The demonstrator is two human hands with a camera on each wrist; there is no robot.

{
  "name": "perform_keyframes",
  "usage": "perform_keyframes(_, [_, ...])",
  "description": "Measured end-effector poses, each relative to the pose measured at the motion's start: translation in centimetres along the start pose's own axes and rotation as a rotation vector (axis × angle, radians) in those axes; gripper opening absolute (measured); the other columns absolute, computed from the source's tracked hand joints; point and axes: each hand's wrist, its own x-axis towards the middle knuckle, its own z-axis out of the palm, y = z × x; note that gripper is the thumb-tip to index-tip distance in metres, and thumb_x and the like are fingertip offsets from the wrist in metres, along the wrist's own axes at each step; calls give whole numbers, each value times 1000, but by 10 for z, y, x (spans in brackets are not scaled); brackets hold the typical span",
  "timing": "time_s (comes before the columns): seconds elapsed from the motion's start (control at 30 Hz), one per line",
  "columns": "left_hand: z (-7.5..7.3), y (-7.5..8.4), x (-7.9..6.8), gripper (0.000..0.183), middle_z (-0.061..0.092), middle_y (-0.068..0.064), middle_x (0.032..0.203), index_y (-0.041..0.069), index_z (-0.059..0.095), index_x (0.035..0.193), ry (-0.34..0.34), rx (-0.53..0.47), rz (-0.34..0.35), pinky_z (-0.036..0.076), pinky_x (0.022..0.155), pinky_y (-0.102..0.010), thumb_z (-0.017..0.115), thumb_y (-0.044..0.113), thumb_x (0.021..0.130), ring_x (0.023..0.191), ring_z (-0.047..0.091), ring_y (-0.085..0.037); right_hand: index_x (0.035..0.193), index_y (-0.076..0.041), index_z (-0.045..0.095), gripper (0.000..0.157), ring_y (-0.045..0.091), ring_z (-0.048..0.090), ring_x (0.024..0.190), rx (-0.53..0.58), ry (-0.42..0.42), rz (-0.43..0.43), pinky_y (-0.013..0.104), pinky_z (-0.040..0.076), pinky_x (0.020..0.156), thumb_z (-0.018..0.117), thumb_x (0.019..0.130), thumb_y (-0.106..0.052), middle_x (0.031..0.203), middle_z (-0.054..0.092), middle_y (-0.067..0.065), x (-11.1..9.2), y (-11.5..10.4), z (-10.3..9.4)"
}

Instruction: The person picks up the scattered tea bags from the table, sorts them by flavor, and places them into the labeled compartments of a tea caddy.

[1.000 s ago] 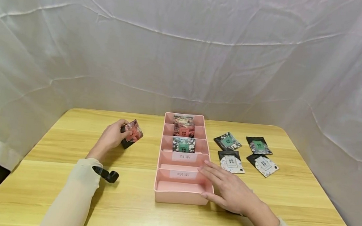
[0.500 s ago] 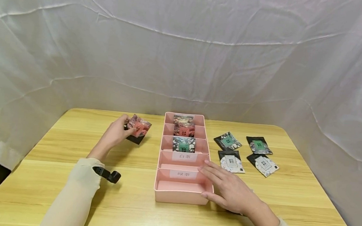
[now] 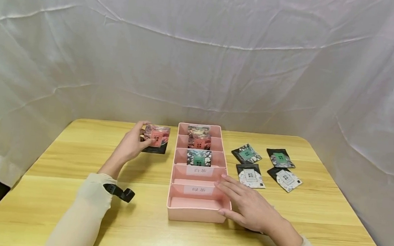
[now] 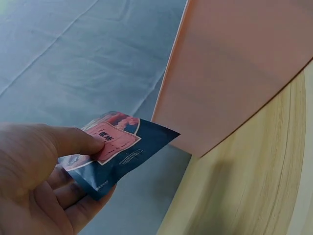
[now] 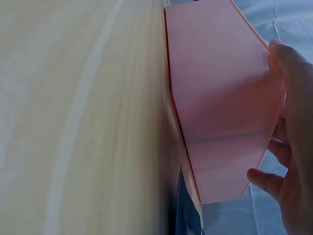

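My left hand [image 3: 131, 142] pinches a red-and-black tea sachet [image 3: 157, 138] between thumb and fingers, left of the pink divided box [image 3: 197, 215]. The left wrist view shows the thumb lying over the red label of the sachet [image 4: 117, 147], near the outer wall of the box [image 4: 234, 73]. My right hand [image 3: 248, 203] rests on the box's right rim at the front compartments, its fingers extended. In the back compartments stand a brownish sachet [image 3: 198, 131], a red sachet [image 3: 199, 142] and a green sachet [image 3: 198, 157]. White paper labels [image 3: 199, 170] mark the two front compartments.
Right of the box lie two green sachets [image 3: 247, 153] and two white sachets [image 3: 251, 176] on the wooden table [image 3: 130, 227]. Another dark sachet [image 5: 187, 205] lies partly hidden under my right hand. A pale cloth [image 3: 203, 60] hangs behind the table.
My left hand has moved a little right and toward the back with the red sachet, whose printed face has turned upright toward the head camera. The right hand has stayed on the rim.
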Motion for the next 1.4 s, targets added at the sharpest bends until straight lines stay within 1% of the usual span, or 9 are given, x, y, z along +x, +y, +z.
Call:
perform_keyframes(0.1, [3, 4, 1, 65, 50, -31, 134, 9, 31, 148, -4, -12, 7, 48, 94, -57, 67, 13, 94, 123, 50, -44, 148, -14, 43, 65, 26, 35, 141, 2, -3, 4, 50, 39, 107, 53, 96, -53, 153, 39, 12, 0, 0, 1])
perform_keyframes(0.2, [8, 10, 4, 66, 48, -30, 137, 11, 31, 149, -12, -30, 35, 46, 97, -57, 67, 12, 94, 126, 48, -44, 148, -13, 44, 65, 26, 35, 140, 8, 0, 7, 51, 40, 106, 53, 96, -53, 152, 39, 12, -1, 0, 1])
perform_keyframes(0.4, [13, 26, 15, 52, 60, -23, 121, 11, 41, 142, 13, -25, 85, 54, 82, -46, 65, 11, 95, 108, 61, -36, 148, -14, 44, 65, 25, 35, 140, 4, 2, 9, 50, 40, 107, 53, 96, -53, 152, 39, 12, -1, 0, 1])
perform_keyframes(0.47, [13, 32, 18, 48, 63, -21, 112, 11, 43, 139, 27, -18, 98, 53, 72, -42, 63, 12, 96, 95, 63, -32, 148, -15, 44, 65, 25, 34, 141, 3, -1, 8, 49, 40, 107, 53, 96, -53, 153, 39, 11, 0, 0, 1])
perform_keyframes(0.57, [11, 39, 22, 43, 65, -17, 105, 12, 46, 136, 56, 7, 122, 49, 65, -38, 63, 14, 97, 84, 61, -27, 148, -15, 44, 65, 25, 34, 141, 5, -4, 6, 50, 40, 107, 52, 97, -53, 153, 39, 11, 1, 0, 0])
perform_keyframes(0.73, [11, 51, 25, 37, 68, -17, 108, 15, 49, 130, 83, 32, 140, 52, 71, -42, 64, 18, 97, 90, 65, -29, 147, -14, 44, 64, 25, 35, 141, 0, -6, 7, 50, 40, 107, 52, 97, -53, 152, 40, 11, 1, 0, 0])
perform_keyframes(0.97, [21, 61, 34, 33, 66, -13, 101, 15, 53, 127, 64, 53, 146, 51, 72, -43, 64, 19, 97, 86, 63, -29, 148, -15, 43, 65, 25, 34, 141, 3, -8, 10, 51, 40, 106, 52, 97, -53, 152, 39, 12, 0, 0, 1])
perform_keyframes(1.2, [36, 67, 46, 27, 66, -13, 108, 12, 56, 122, 23, 24, 168, 55, 80, -43, 64, 18, 96, 96, 65, -30, 149, -14, 42, 65, 26, 35, 140, 13, 0, 8, 52, 41, 105, 52, 97, -52, 153, 39, 13, 0, 0, 1])
perform_keyframes(1.4, [49, 72, 56, 22, 66, -10, 109, 12, 56, 118, -26, 43, 156, 55, 81, -42, 62, 19, 98, 98, 65, -29, 150, -15, 41, 65, 25, 34, 141, 6, -8, 15, 51, 41, 106, 52, 97, -53, 154, 37, 12, 0, 0, 2])
